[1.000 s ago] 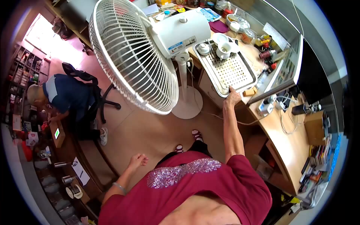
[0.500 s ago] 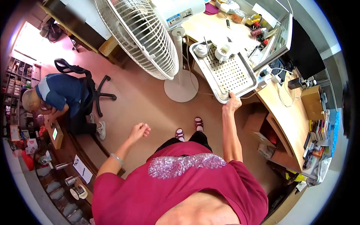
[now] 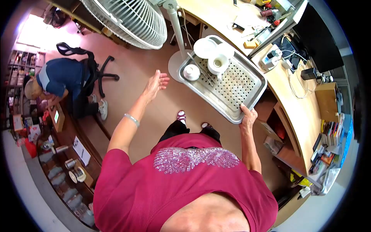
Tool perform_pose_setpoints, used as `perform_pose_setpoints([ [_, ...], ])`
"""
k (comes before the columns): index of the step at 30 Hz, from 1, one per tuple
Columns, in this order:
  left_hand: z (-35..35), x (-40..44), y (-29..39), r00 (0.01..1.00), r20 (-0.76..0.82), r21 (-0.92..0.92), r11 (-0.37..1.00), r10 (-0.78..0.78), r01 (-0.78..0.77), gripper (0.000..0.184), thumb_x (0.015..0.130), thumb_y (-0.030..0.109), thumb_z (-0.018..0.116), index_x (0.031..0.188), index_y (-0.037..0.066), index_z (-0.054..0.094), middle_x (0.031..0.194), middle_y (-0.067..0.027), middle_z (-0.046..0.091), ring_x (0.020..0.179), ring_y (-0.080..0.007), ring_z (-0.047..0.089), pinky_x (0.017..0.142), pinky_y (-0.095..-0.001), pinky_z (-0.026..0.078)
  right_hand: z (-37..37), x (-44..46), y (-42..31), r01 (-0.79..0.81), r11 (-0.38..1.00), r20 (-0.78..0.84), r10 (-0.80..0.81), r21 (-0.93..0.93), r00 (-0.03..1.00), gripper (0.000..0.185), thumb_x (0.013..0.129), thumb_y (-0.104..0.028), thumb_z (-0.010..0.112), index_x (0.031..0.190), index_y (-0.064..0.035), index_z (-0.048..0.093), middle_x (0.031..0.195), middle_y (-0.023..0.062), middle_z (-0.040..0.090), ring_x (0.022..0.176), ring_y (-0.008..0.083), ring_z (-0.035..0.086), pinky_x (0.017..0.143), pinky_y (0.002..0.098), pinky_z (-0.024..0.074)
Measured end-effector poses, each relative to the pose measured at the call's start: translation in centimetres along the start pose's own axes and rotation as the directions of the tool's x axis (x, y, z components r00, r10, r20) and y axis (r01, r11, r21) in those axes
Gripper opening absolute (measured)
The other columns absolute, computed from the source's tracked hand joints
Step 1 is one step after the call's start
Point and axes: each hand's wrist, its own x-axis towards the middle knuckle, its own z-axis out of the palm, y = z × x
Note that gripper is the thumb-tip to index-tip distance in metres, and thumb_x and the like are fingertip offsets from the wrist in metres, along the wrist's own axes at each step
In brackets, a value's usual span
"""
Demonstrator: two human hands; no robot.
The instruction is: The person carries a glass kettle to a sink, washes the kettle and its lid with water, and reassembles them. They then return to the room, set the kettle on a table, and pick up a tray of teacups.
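Note:
My right hand [image 3: 248, 116] grips the near right corner of a metal tray [image 3: 259, 83] with a perforated insert, thumb over the rim. On the tray stand a white cup or small pitcher [image 3: 218, 65], a small lidded white pot [image 3: 191, 72] and a round white dish [image 3: 205, 48]. Thin metal tongs or sticks [image 3: 203, 73] lie between them. My left hand [image 3: 156, 83] hangs in the air left of the tray, fingers stretched and holding nothing. A bracelet [image 3: 132, 119] circles that wrist.
A white standing fan [image 3: 131, 23] is just beyond my left hand. The curved wooden desk [image 3: 288, 104] runs along the right, with cables and books [image 3: 331, 133]. On the left a person [image 3: 63, 79] sits bent over in a black office chair [image 3: 91, 65].
The tray has come away from the desk toward me, now beside it, held by my right hand. My left hand has risen toward the tray and its fingers have opened out.

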Motion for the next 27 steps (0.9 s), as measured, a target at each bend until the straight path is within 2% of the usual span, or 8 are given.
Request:
perform_pose_setpoints([
  [5,4.6,-2.3,-3.8,0.997,0.039,-0.129,0.990,-0.061,0.066,0.060,0.090,0.051,0.026,0.115,-0.001,0.046,0.101,-0.0092,0.056,0.089,-0.0160,0.052,0.081,-0.0317,0.043,-4.9,0.3,-2.5,-0.114,0.957,0.150,0.159,-0.266,0.976,0.020,0.068,-0.002,0.060,0.087,0.0041,0.061,0.079,0.0067,0.062,0.066,0.0137,0.057,0.064,0.0264,0.0458],
  [7,6.7,-4.9,-5.8,0.993,0.002,-0.232,0.966,-0.116,0.114,0.052,0.092,0.044,0.030,0.113,0.000,0.047,0.107,-0.0091,0.053,0.099,-0.0171,0.051,0.088,-0.0318,0.041,-5.4,0.1,-3.0,-0.130,0.959,0.222,0.188,-0.251,0.957,0.019,0.068,-0.003,0.061,0.085,0.0039,0.061,0.078,0.0068,0.062,0.064,0.0135,0.057,0.062,0.0264,0.0461],
  [13,10.7,-14.4,-11.8,0.953,-0.236,-0.424,0.903,-0.188,0.073,0.057,0.092,0.045,0.029,0.122,-0.001,0.041,0.119,-0.0110,0.049,0.108,-0.0184,0.047,0.094,-0.0324,0.038,-7.0,1.6,-3.2,-0.131,0.901,0.450,0.328,-0.414,0.831,0.015,0.068,-0.004,0.062,0.082,0.0030,0.062,0.074,0.0050,0.062,0.062,0.0120,0.056,0.061,0.0256,0.0456],
  [15,10.6,-16.9,-15.3,0.966,-0.241,-0.488,0.872,-0.090,-0.040,0.057,0.092,0.045,0.029,0.124,-0.001,0.039,0.120,-0.0111,0.048,0.109,-0.0183,0.047,0.095,-0.0321,0.037,-6.4,1.4,-3.5,-0.119,0.872,0.507,0.381,-0.475,0.773,0.012,0.070,-0.005,0.062,0.080,0.0015,0.063,0.074,0.0020,0.061,0.064,0.0106,0.055,0.061,0.0237,0.0440],
  [19,11.4,-23.0,-18.8,0.901,-0.432,-0.439,0.882,-0.042,-0.170,0.057,0.092,0.044,0.028,0.121,-0.003,0.042,0.117,-0.0110,0.050,0.107,-0.0185,0.048,0.093,-0.0306,0.037,-4.3,-0.4,-3.8,-0.119,0.820,0.603,0.502,-0.560,0.620,0.010,0.071,-0.004,0.062,0.079,0.0017,0.063,0.073,0.0041,0.062,0.063,0.0119,0.056,0.061,0.0259,0.0458],
  [21,11.1,-25.4,-22.1,0.809,-0.586,-0.336,0.920,-0.037,-0.201,0.057,0.092,0.044,0.028,0.118,-0.004,0.045,0.112,-0.0104,0.053,0.101,-0.0181,0.050,0.088,-0.0298,0.039,-3.6,-1.4,-2.9,-0.066,0.813,0.645,0.505,-0.578,0.574,0.012,0.071,-0.005,0.062,0.080,0.0020,0.063,0.074,0.0044,0.062,0.063,0.0117,0.056,0.062,0.0253,0.0460],
  [24,11.7,-29.1,-23.3,0.715,-0.695,-0.339,0.912,-0.078,-0.229,0.056,0.092,0.043,0.028,0.110,-0.006,0.051,0.101,-0.0114,0.057,0.094,-0.0165,0.052,0.082,-0.0298,0.040,-2.1,-3.4,-2.6,0.038,0.793,0.710,0.521,-0.607,0.475,0.015,0.071,-0.009,0.064,0.082,0.0018,0.062,0.071,0.0036,0.061,0.061,0.0120,0.055,0.058,0.0251,0.0455],
  [27,11.9,-31.5,-27.3,0.616,-0.782,-0.213,0.970,-0.095,-0.121,0.055,0.092,0.042,0.029,0.105,-0.007,0.053,0.097,-0.0131,0.059,0.092,-0.0173,0.053,0.082,-0.0308,0.041,-1.6,-4.1,-2.1,0.114,0.708,0.679,0.602,-0.697,0.420,0.018,0.069,-0.012,0.063,0.080,0.0016,0.063,0.070,0.0048,0.061,0.061,0.0131,0.056,0.057,0.0268,0.0451],
])
